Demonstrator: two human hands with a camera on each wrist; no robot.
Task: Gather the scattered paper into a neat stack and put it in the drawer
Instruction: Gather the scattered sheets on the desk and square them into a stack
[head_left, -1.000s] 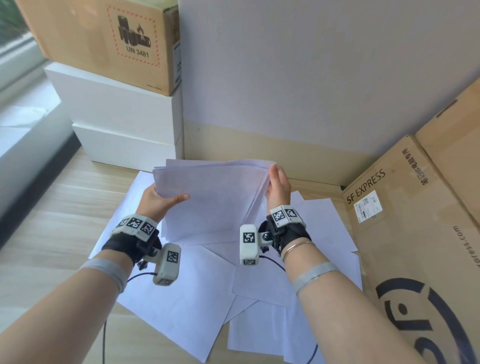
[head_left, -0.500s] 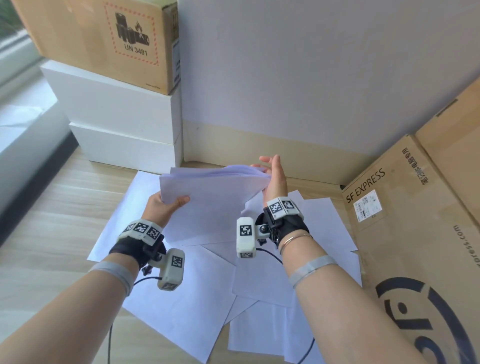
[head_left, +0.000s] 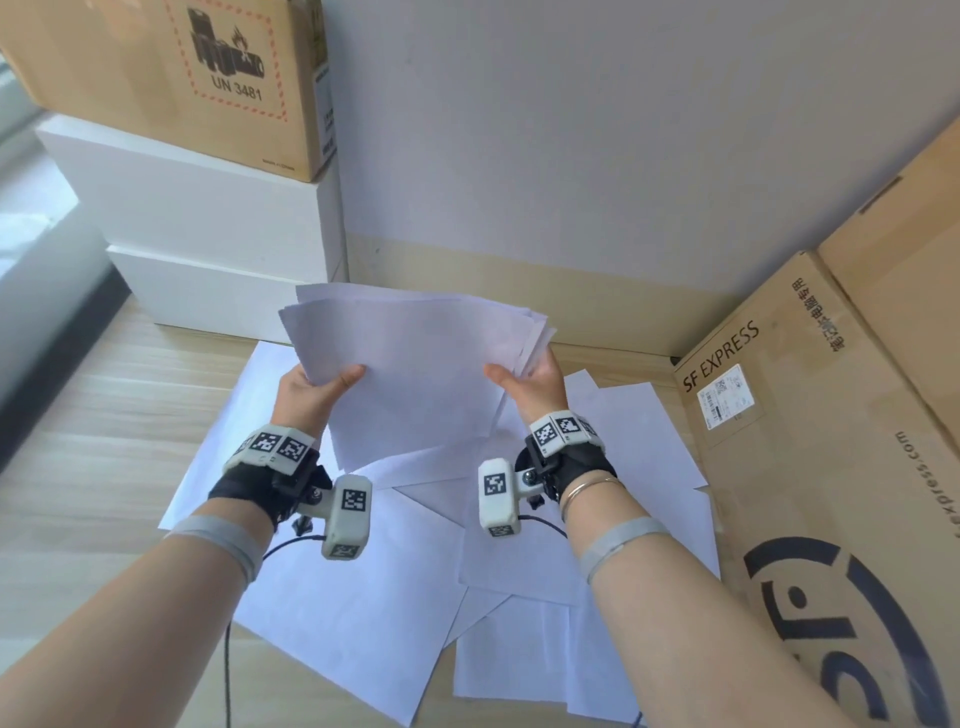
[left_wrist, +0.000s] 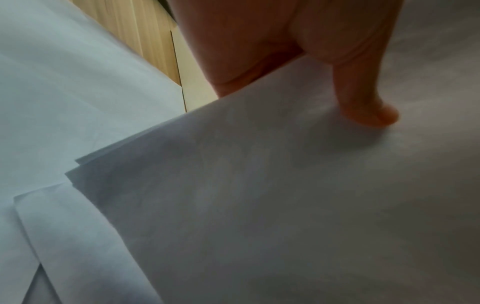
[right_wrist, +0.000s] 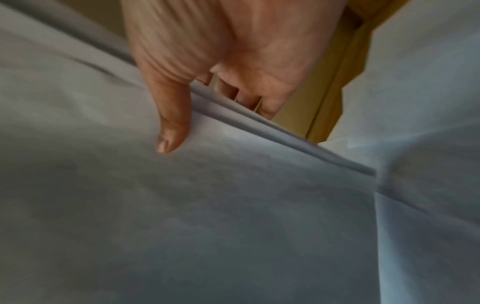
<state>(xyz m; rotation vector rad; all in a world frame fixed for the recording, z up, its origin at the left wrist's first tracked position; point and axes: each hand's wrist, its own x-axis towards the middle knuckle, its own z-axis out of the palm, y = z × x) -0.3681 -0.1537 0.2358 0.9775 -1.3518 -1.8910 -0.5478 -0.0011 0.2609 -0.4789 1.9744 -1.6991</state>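
White paper is only partly gathered: a bundle of sheets (head_left: 415, 364) is hanging mid-frame in the head view, with the left hand (head_left: 311, 397) and right hand (head_left: 535, 387) each pinching a side, thumbs on top and fingers underneath. Its edges are fanning out unevenly at the upper right, so squaring appears unfinished. Many loose sheets (head_left: 374, 613) are lying overlapped on the wooden floor (head_left: 104, 467) across the lower centre. No drawer is showing in any view. Judging by this, collecting the rest, tidying and stowing are all remaining.
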